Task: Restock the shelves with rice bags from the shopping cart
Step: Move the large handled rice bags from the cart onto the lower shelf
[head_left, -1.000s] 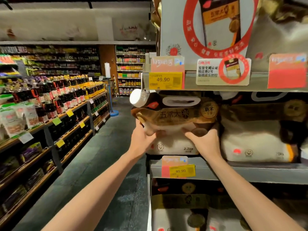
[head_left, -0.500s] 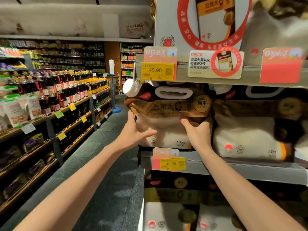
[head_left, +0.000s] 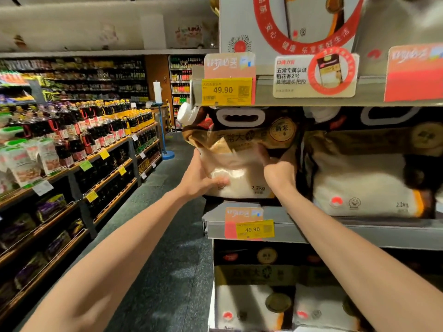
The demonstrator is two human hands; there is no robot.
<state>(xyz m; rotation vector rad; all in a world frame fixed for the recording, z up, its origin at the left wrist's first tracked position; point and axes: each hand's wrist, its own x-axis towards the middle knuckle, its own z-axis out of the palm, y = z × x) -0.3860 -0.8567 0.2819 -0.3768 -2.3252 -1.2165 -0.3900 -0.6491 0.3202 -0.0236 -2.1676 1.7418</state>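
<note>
Gold-and-white rice bag (head_left: 239, 149), black top; yellow price tag (head_left: 226, 91); grey shelf (head_left: 335, 230).

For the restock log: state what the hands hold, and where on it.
Both hold the rice bag: left hand at its lower left edge, right hand on its right side.

One head-worn wide-angle view looks forward, close against the shelf (head_left: 407, 233) at two o'clock; the aisle floor (head_left: 172, 271) recedes toward eleven.
</note>
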